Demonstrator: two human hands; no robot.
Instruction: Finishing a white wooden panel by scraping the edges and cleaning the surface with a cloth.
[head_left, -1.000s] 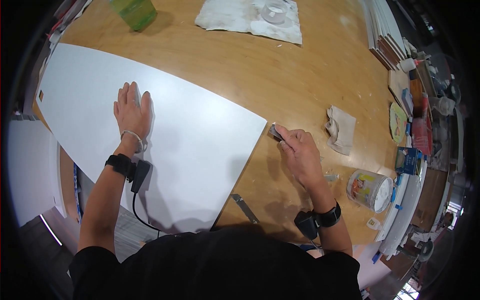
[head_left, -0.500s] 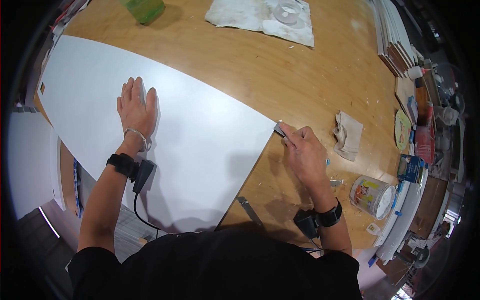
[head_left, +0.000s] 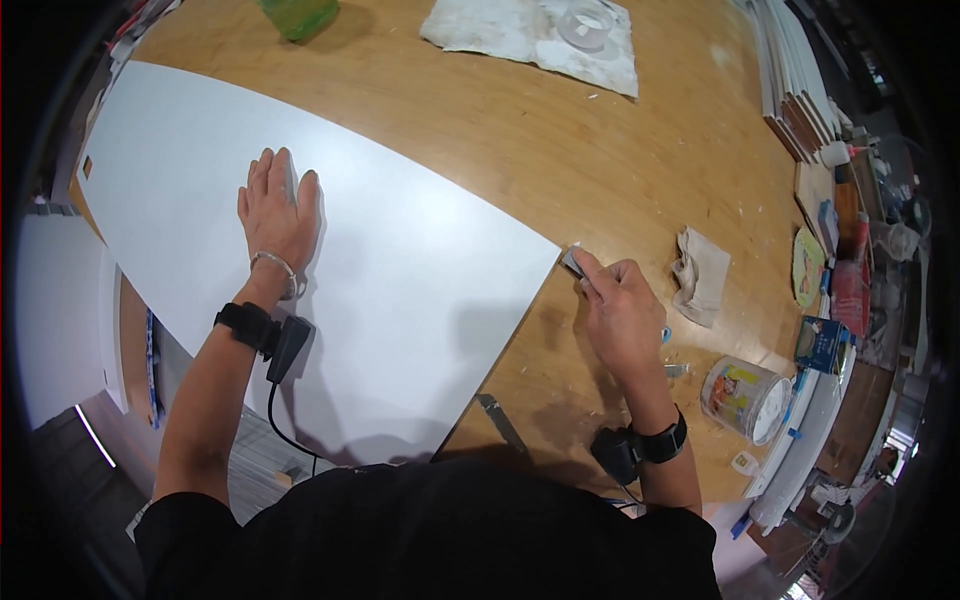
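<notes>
A large white panel [head_left: 400, 290] lies across the wooden table, its pointed corner towards the right. My left hand [head_left: 280, 215] rests flat on the panel with its fingers stretched out and holds nothing. Just off the panel's right corner, my right hand [head_left: 622, 305] pinches a small grey block [head_left: 573, 262] between thumb and fingers. A narrow gap seems to separate the block from the panel's edge; its underside is hidden.
To the right on the table [head_left: 560, 170] lie a crumpled beige cloth [head_left: 702, 275] and a clear plastic tub [head_left: 745, 398]. A dark flat strip [head_left: 502, 422] is near me. Farther off are a stained white sheet [head_left: 490, 28] with a tape roll [head_left: 586, 25] and a green container [head_left: 300, 15].
My right hand has shifted slightly right with the grey block, from against the panel's corner to just beside it. My left hand stays on the panel; the whole view has moved a little.
</notes>
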